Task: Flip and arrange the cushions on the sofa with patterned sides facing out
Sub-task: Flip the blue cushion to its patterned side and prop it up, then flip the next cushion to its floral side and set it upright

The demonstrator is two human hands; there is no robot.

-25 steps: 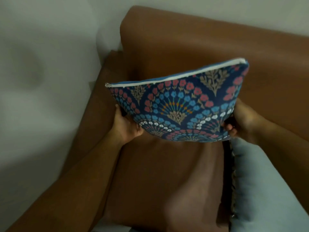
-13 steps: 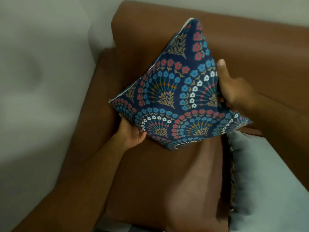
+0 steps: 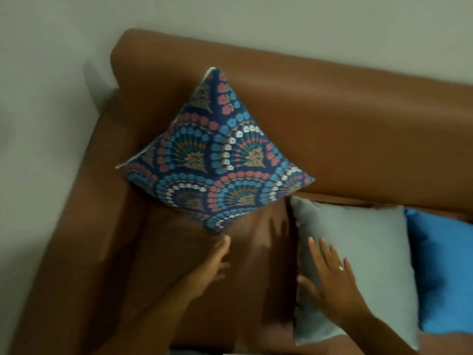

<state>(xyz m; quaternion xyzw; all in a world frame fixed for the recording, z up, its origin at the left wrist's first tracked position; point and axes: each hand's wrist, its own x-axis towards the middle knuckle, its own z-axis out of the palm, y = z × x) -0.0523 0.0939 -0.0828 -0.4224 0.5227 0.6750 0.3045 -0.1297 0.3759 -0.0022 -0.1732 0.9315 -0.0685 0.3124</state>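
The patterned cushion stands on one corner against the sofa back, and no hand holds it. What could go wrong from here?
1. The patterned cushion balances on one corner against the sofa back; it may tip or slide down onto the seat.
2. The right hand is over the grey cushion, which shows a plain side; lifting it may bump the patterned one beside it.
3. The blue cushion also shows a plain side and could be forgotten.

Both my hands empty, fingers spread.

My left hand (image 3: 213, 265) reaches forward, palm down, fingertips loose and holding nothing. My right hand (image 3: 330, 275) lies flat, fingers fanned, a ring on one finger; both forearms stretch out ahead.
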